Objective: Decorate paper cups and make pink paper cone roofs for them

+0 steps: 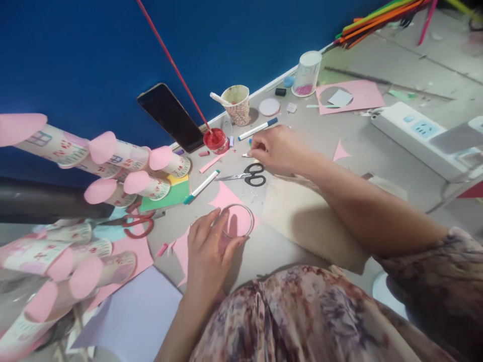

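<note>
My left hand [211, 241] curves round a thin grey ring [252, 219], thumb and fingers at its edge; pink paper [237, 220] shows through its middle. My right hand [273, 148] is closed in a pinch on a small white stick-like piece [246, 155], partly hidden by the fingers. Just below that hand lie black-handled scissors [254, 175], blades pointing left. A blue-capped marker [257, 129] rests beyond it, and a green-capped marker [202, 187] lies left of the scissors. A beige cloth-like sheet [302, 216] lies under my right forearm.
Decorated paper cups with pink tops [64, 143] crowd the left side, near red-handled scissors [138, 221]. A phone [171, 118] leans on the blue wall beside a red paint pot [216, 141] holding a stick. A power strip [418, 133] stands right; lilac paper [132, 311] lies front left.
</note>
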The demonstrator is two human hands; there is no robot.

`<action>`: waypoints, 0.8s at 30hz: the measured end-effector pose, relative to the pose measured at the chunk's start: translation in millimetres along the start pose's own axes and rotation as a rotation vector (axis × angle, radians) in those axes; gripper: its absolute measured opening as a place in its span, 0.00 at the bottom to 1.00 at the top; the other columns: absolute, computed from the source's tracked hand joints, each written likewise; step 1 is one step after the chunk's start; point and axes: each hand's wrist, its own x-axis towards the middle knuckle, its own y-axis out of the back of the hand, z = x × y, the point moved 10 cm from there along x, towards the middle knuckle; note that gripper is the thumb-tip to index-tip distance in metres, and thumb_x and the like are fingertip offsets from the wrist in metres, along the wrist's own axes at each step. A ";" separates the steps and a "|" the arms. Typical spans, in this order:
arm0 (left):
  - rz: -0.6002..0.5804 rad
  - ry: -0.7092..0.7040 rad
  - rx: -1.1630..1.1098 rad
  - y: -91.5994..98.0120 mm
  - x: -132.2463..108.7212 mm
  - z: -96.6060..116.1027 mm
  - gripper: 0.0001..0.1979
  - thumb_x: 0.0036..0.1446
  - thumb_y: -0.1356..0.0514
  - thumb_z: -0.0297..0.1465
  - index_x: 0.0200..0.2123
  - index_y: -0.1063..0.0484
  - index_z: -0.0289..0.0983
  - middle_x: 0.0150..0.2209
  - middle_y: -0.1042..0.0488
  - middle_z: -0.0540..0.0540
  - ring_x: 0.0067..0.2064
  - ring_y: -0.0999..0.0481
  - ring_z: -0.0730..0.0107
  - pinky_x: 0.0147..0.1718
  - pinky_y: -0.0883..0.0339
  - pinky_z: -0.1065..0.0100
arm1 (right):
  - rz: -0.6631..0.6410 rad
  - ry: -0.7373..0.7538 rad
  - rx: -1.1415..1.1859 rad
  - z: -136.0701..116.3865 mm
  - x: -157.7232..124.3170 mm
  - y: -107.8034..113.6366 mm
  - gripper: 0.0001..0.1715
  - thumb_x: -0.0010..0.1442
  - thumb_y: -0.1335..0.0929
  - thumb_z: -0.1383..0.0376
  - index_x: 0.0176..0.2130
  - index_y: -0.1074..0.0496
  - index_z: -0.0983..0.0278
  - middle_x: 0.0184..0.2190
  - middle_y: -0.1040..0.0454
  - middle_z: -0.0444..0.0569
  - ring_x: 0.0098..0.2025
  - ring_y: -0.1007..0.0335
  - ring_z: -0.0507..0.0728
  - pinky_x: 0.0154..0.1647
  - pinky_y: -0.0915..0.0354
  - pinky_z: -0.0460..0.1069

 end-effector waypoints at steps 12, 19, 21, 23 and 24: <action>-0.148 -0.002 -0.015 -20.3 0.3 -7.0 0.31 0.61 0.33 0.42 0.64 0.35 0.40 0.60 0.24 0.36 0.60 0.28 0.45 0.58 0.35 0.44 | 0.019 0.025 -0.012 1.9 -0.5 -5.8 0.12 0.62 0.32 0.60 0.33 0.20 0.63 0.30 0.22 0.49 0.33 0.32 0.58 0.34 0.46 0.51; -0.164 0.030 0.006 -24.7 -1.0 -6.6 0.30 0.62 0.32 0.39 0.63 0.36 0.38 0.59 0.23 0.35 0.60 0.26 0.47 0.54 0.36 0.47 | -0.019 0.019 0.004 2.7 -0.5 -11.4 0.13 0.63 0.32 0.59 0.32 0.21 0.61 0.29 0.20 0.49 0.31 0.32 0.57 0.32 0.46 0.50; -0.176 0.042 0.013 -25.0 -0.3 -5.7 0.29 0.61 0.31 0.36 0.62 0.34 0.38 0.59 0.23 0.36 0.58 0.25 0.47 0.52 0.36 0.47 | -0.012 0.013 0.042 4.2 -0.2 -7.9 0.13 0.62 0.33 0.60 0.31 0.21 0.61 0.28 0.20 0.48 0.30 0.31 0.57 0.32 0.45 0.50; -0.188 0.050 0.028 -25.2 0.7 -4.4 0.28 0.58 0.29 0.33 0.60 0.32 0.39 0.59 0.23 0.36 0.56 0.24 0.47 0.50 0.35 0.48 | 0.015 -0.009 0.115 7.8 0.3 0.5 0.12 0.61 0.32 0.60 0.31 0.21 0.62 0.27 0.21 0.47 0.29 0.31 0.55 0.31 0.43 0.49; -0.199 0.059 0.035 -25.7 1.2 -4.3 0.28 0.57 0.28 0.32 0.59 0.31 0.39 0.60 0.23 0.37 0.56 0.24 0.47 0.49 0.35 0.48 | 0.040 -0.022 0.157 10.1 0.7 6.9 0.12 0.61 0.32 0.60 0.31 0.22 0.62 0.26 0.21 0.46 0.28 0.31 0.55 0.31 0.43 0.49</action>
